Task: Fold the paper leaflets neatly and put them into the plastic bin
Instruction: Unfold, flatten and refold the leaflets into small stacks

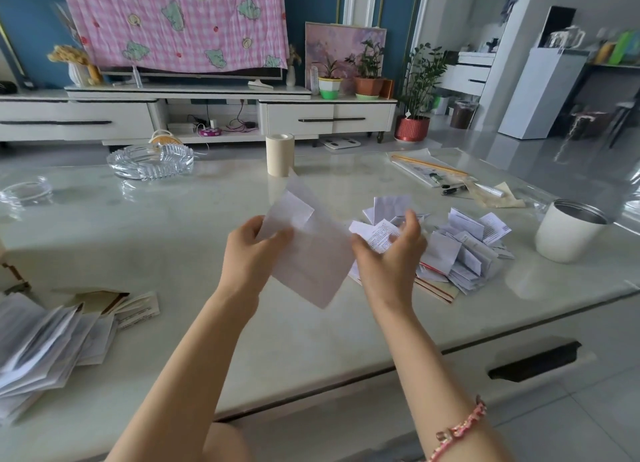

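1. Far left of the leaflet, at the near table (173, 253) edge, lies a loose stack (41, 350) of unfolded papers, with a few small slips just beside it.
2. Left of the leaflet and farther back stand a small glass dish (26, 191) and a large glass ashtray (150, 161), apart from each other.
3. The left hand (249, 250) holds the leaflet's left edge, thumb and fingers pinching the paper.
4. The leaflet (311, 250), a creased white sheet with one corner flap folded over, is held tilted above the middle of the table, between both hands.
5. Behind the leaflet a tape roll (280, 155) stands upright.
6. The right hand (391, 250) holds the leaflet's right edge; the thumb presses the paper, the fingers curl above it. A pink bracelet (464, 427) sits on that forearm.
7. Right of the leaflet, partly behind the right hand, a pile (460, 250) of folded leaflets lies on the table.
8. Behind that pile, right of the leaflet, are pens (450, 189) and a ruler on flat sheets.
9. Far right of the leaflet the white bin (571, 231) stands upright and open, beside the pile; its contents cannot be seen.
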`<state>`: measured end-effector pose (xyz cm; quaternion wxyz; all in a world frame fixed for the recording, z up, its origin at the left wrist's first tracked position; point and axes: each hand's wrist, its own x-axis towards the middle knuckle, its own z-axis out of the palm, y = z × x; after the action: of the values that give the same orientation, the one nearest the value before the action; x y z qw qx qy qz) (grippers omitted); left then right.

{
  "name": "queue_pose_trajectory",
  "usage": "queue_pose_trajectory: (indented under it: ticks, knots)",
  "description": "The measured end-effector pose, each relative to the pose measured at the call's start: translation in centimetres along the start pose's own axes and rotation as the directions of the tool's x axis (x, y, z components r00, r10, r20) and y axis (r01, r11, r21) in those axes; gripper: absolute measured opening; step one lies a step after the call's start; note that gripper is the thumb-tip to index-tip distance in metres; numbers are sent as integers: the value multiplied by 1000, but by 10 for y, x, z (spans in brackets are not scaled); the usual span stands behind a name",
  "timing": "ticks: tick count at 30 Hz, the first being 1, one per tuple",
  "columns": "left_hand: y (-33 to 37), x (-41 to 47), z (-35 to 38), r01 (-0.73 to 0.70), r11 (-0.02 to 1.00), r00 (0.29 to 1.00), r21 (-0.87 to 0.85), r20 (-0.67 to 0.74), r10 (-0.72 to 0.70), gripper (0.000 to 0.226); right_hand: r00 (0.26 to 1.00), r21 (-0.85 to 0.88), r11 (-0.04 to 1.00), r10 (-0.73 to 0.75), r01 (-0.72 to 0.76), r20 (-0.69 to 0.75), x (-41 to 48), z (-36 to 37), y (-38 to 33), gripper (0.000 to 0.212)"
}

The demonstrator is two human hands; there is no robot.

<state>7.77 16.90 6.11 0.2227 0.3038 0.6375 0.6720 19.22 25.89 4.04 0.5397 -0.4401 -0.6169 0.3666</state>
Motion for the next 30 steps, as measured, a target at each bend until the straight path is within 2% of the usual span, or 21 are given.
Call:
queue_pose_trajectory:
  ticks: [1, 2, 4, 5, 7, 8, 9, 11, 13, 15, 17, 18, 21, 23, 25, 27, 30]
  knots:
    - [1, -1, -1, -44, 998, 999, 50, -4, 44, 36, 993, -58, 992, -115, 115, 18, 2, -2, 0, 69]
    - [1, -1, -1, -81, 993, 997, 87, 15, 80, 29, 981, -40, 985, -164, 169, 100, 3, -5, -2, 64]
    - [3, -2, 1, -124, 985, 990, 124, 77, 115, 11, 925, 26, 994, -111, 109, 364, 3, -8, -6, 42]
    - [1, -3, 2, -140, 980, 987, 144, 103, 126, 13, 874, 43, 998, -56, 41, 482, 2, -9, -6, 31]
    - [-1, -4, 6, -168, 970, 983, 175, 105, 151, 11, 806, 48, 998, 12, -51, 592, 1, -10, -5, 15]
    - [-2, -4, 8, -174, 970, 984, 169, 74, 164, 5, 800, 52, 995, 37, -85, 599, 0, -9, -4, 12]
    - [-3, -4, 9, -171, 973, 985, 153, 39, 167, 10, 807, 66, 990, 60, -122, 588, -2, -9, -3, 9]
    - [-5, -2, 8, -90, 991, 996, 103, 11, 90, 43, 831, 127, 975, 84, -183, 549, -2, -8, -3, 9]
    - [-6, 0, 6, 81, 996, 995, 33, 58, -83, 65, 844, 183, 955, 106, -234, 525, 0, -8, -3, 11]
    - [-7, 0, 4, 198, 979, 973, -37, 127, -192, 47, 851, 198, 943, 134, -267, 508, 0, -9, -2, 10]
    - [-7, -1, 5, 169, 985, 977, -16, 136, -166, 19, 854, 166, 952, 144, -258, 500, 1, -10, -1, 8]
    - [-8, -1, 5, 140, 990, 983, 3, 117, -140, 13, 851, 151, 953, 154, -262, 503, 1, -11, -1, 8]
    - [-6, -1, 6, 126, 992, 991, -7, 46, -126, 20, 823, 144, 938, 195, -315, 534, 3, -16, -2, 23]
    - [-5, 1, 5, 242, 966, 970, -87, 55, -238, 20, 822, 150, 939, 186, -311, 538, 4, -20, -3, 38]
    - [-4, 3, 7, 391, 907, 917, -154, 148, -370, 27, 839, 124, 966, 131, -228, 528, 4, -23, -3, 47]
    - [-4, 3, 7, 472, 875, 866, -104, 241, -439, 37, 830, 73, 987, 77, -140, 553, 0, -24, -5, 50]
    - [-8, -4, 10, 398, 917, 874, 23, 296, -386, 24, 797, 43, 994, 57, -103, 601, -5, -23, -9, 49]
